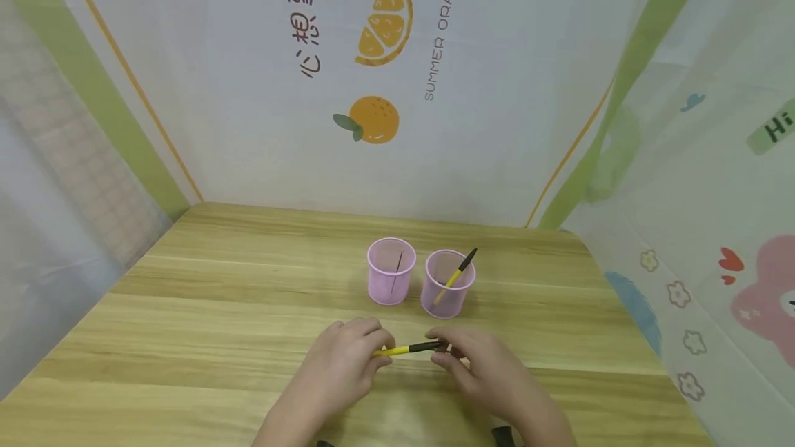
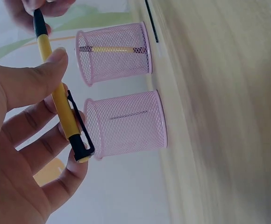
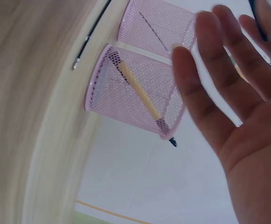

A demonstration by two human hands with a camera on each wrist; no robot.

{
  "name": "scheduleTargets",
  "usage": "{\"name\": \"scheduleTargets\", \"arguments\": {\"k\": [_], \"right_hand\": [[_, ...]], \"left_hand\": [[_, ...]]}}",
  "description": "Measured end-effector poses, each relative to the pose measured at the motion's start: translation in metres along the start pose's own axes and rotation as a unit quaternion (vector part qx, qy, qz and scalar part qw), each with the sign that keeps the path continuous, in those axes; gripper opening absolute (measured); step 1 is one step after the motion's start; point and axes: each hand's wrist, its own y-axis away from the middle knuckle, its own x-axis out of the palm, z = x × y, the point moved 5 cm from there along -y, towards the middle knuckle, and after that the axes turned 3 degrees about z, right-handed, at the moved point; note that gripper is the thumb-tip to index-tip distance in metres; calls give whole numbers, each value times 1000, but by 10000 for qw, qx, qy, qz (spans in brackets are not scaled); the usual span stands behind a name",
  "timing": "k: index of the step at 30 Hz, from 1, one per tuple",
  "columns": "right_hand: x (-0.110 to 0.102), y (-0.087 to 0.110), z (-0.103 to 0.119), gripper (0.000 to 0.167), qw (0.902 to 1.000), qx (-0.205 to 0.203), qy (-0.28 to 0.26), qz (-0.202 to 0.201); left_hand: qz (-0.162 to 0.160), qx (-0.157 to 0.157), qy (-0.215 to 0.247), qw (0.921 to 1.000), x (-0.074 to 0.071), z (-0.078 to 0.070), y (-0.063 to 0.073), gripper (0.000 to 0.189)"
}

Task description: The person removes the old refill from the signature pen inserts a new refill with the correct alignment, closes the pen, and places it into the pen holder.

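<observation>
A yellow ballpoint pen [image 2: 60, 100] with black ends and a black clip is held by the left hand [image 1: 350, 357], thumb on one side and fingers on the other. Its clip end points toward the lower right in the left wrist view. At the pen's black tip, the right hand [image 1: 478, 364] pinches with thumb and index finger. That contact is partly hidden in the right wrist view, where the right hand's other fingers [image 3: 219, 60] extend loosely. Beyond the hands stand two pink mesh pen cups [image 1: 389, 295] side by side.
Another yellow and black pen [image 1: 459, 276] leans in the right cup [image 1: 447, 309]. A thin dark pen refill [image 1: 397, 269] stands inside the left cup. One more refill [image 3: 86, 44] lies on the wooden table [image 1: 217, 336] near the cups. Printed cloth [image 1: 497, 123] hangs behind.
</observation>
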Motion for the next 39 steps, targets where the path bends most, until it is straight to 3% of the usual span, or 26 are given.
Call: {"name": "scheduleTargets", "arguments": {"k": [6,12,18,28,31,36,39], "right_hand": [[-12,5,11,19,9940,-734,301,-751],[-20,11,23,22,9847,-1269,364,-1140],[-27,13,26,24,9821,-1392,152,-1261],[-29,15,26,18,9842,-1048,333,-1390],[-31,15,30,19,9834,-1090,54,-1449],[-40,12,46,20,9727,-1606,-604,-1565],[-45,8,56,8,9642,-1976,-599,-1665]], "left_hand": [[-285,215,-177,9992,-5,-8,1,21],[-506,622,-608,9949,-13,-25,2,25],[-858,883,-737,9897,-23,-34,4,25],[-1372,1195,-508,9820,-19,-41,4,19],[-1488,1209,-456,9804,-18,-41,3,17],[-1536,1213,-378,9799,-14,-44,1,16],[-1542,1241,-400,9794,-12,-46,0,17]]}}
